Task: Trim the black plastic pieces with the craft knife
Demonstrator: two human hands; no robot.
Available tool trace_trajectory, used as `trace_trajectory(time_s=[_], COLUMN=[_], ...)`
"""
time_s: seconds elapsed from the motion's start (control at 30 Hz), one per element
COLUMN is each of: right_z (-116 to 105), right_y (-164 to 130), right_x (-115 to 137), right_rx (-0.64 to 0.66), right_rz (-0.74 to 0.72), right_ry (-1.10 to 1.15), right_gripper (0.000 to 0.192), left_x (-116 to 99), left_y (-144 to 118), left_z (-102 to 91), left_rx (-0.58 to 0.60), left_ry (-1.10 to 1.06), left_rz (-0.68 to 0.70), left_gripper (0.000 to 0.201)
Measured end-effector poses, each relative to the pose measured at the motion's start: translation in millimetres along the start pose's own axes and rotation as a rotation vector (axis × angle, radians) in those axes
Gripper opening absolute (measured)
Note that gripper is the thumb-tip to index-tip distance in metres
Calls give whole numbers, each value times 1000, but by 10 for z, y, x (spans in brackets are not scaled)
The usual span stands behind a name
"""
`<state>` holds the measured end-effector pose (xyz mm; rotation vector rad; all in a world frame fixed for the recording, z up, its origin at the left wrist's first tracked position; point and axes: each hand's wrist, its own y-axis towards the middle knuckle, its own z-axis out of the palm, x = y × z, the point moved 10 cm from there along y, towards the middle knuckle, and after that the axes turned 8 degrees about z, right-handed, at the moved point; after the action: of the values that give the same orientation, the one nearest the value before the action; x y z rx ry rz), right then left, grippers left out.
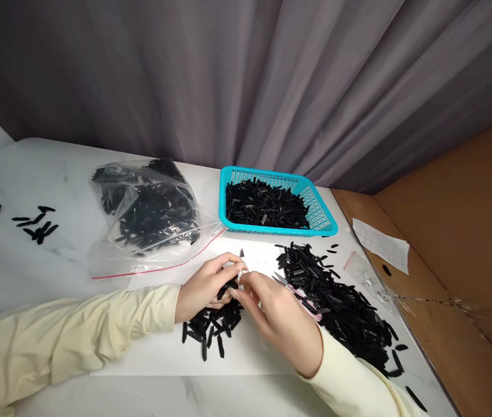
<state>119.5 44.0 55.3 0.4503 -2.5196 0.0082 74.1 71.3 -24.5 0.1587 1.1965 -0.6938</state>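
Sleeves: cream, soft knit, bunched at both wrists; they come in from the bottom edge.
Right hand [278,318]: nearer the camera, fingers [246,284] together, pinching a small pale piece at their tips; what the piece is cannot be told.
Left hand [208,286]: just beyond, fingers curled together over the same piece, tips touching the right hand's.
Small pile [213,327]: black strips, thin, flat, matt, lying directly under the left hand and partly hidden by it; long axes point every way.
Sheet [250,353]: white, smooth, under both hands and the pile, on the marble-look table [19,272].
Large pile [341,307]: same strips, just right of the right hand, running toward the table edge.
Bag [150,217]: clear crinkled plastic, red seal line, full of strips, beyond the left hand.
Basket [324,223]: turquoise plastic lattice, strips inside, farther back.
Loose strips [37,223]: few, far left.
Curtain [246,75]: grey, folded, behind all.
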Motion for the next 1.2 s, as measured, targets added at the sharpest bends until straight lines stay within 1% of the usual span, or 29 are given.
trace_trajectory(time_s=[0.1, 0.2, 0.3, 0.4, 0.5, 0.57, 0.63, 0.77, 0.93, 1.03, 1.2], right_z=[24, 40, 39, 25, -23, -61, -75, -36, 157, 207, 277], right_y=[22, 47, 51, 43, 30, 29, 39, 75, 106, 109, 86], right_x=[-34, -49, -79, -134, -174, -217, -289, -461, -619, -649, -649], right_rx=[-3, 17, 10, -29, -96, -132, -133, -68, 116, 155, 218], right_rz=[16, -5, -13, -2, 2, 26, 84, 236, 429, 481, 541], right_ry=[37, 63, 80, 89, 112, 167, 254, 460, 862, 993, 1140], right_gripper=[10, 12, 14, 15, 15, 14, 14, 22, 30, 30, 28], left_x=[-1, -6, -19, -18, -28, -45, -56, -48, -48, -55, -49], left_y=[-2, 2, 9, 9, 11, 16, 20, 18, 26, 36, 26], left_z=[13, 26, 41, 53, 52, 42, 34, 25, 7, 0, -3], left_rx=[13, 26, 37, 45, 47, 42, 39, 34, 19, 8, 5], left_ry=[12, 10, -9, -41, -67, -78, -82, -74, -73, -84, -84], left_rz=[11, 20, 21, -4, -18, -10, -2, -3, 4, 6, -4], left_gripper=[20, 21, 25, 28, 27, 24, 21, 17, 14, 12, 15])
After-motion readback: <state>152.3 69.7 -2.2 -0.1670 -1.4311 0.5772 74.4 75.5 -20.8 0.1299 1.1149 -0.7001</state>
